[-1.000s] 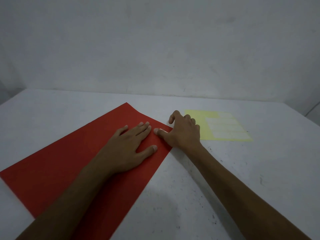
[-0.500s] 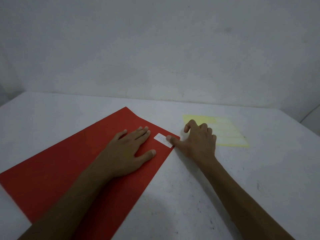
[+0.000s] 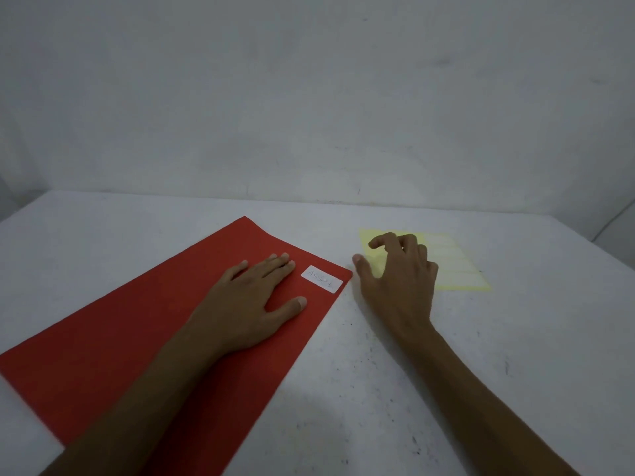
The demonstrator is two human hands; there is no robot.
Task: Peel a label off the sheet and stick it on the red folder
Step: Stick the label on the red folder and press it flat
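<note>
— Where does the job stand?

— Starting at the lower left of the frame: the red folder (image 3: 137,338) lies flat on the bench (image 3: 446,372), running up toward the centre. My left hand (image 3: 251,304) is spread palm-down on it just left of centre, fingers straight, holding nothing, only pinning the folder. Right beside those fingertips, at the folder's right-hand corner, sits the white label (image 3: 322,279) with some handwriting I can't read for certain. It looks flat on the red surface.

— And your other grip?

— My right hand (image 3: 398,280), right of centre, hangs loosely open with fingers curled, empty, just clear of the folder's corner and over the near edge of the yellow label sheet (image 3: 460,266), which lies on the bench at centre right.

— So which step is this?

— I judge the sticking is done. What's left, if anything, is a check: press along the label's edges so no corner lifts, keeping the left hand steady so the folder doesn't slide.
</note>
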